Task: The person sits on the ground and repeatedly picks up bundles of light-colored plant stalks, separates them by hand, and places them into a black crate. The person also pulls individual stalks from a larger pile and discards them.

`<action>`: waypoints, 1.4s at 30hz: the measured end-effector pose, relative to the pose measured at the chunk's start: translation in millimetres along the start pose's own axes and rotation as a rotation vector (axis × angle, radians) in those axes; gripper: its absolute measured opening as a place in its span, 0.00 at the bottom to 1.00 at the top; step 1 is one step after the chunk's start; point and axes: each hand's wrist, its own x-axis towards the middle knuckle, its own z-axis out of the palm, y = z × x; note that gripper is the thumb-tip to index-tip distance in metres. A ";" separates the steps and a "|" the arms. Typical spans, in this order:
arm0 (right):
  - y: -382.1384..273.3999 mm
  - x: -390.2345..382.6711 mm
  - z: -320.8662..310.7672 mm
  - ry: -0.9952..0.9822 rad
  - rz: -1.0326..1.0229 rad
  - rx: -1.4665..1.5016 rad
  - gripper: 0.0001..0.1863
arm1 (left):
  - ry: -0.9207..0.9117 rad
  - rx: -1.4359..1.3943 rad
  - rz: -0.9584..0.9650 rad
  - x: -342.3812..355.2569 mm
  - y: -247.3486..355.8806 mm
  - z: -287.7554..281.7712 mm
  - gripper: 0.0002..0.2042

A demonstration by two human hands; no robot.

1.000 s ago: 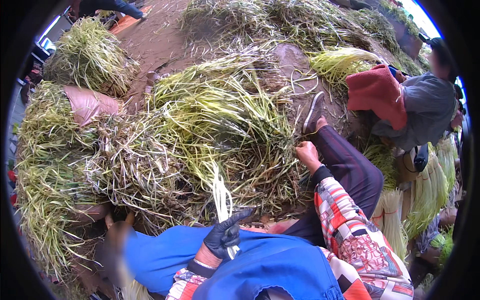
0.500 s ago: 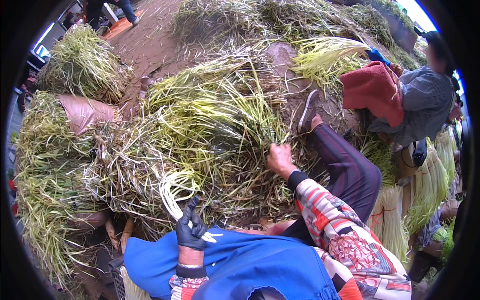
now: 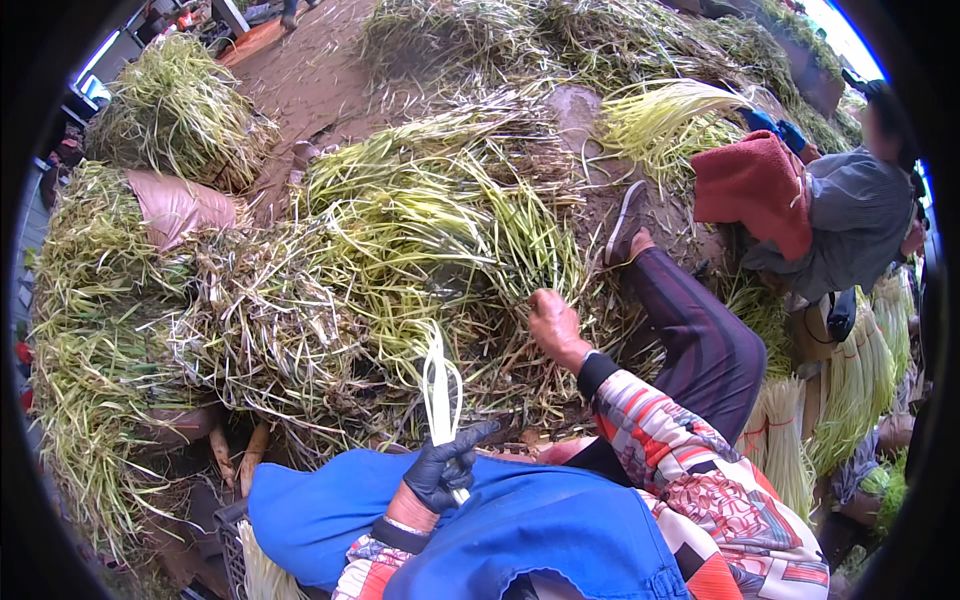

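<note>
My left hand, in a black glove, is closed around a small bunch of pale leafy stalks. The bunch stands upright above the blue apron on my lap, its ends looping over at the top. Bare and with curled fingers, my right hand is at the near right edge of a loose heap of yellow-green leafy stalks. What its fingers hold, if anything, is hidden. Dry, withered leaves lie tangled between the heap and my lap.
At the right sits another person with a red cloth and blue gloves, by a long bunch of stalks. Tied pale bundles stand at my right. A pink sheet and a leaf mound are far left; a dark crate is near left.
My left hand has moved right across my lap, and its bunch now points up instead of leaning left. My right hand has shifted slightly left. The view has shifted a little.
</note>
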 end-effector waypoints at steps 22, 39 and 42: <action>-42.8 -84.2 40.6 -0.690 -0.610 -0.428 0.09 | 0.251 -0.075 0.387 11.9 26.8 -20.7 0.20; -49.8 57.3 62.8 -0.220 -0.281 -0.371 0.06 | 0.453 -0.227 0.663 16.9 34.6 -37.4 0.23; -46.6 54.5 59.9 -0.289 -0.325 -0.422 0.07 | 0.416 -0.222 0.664 15.1 35.2 -37.5 0.23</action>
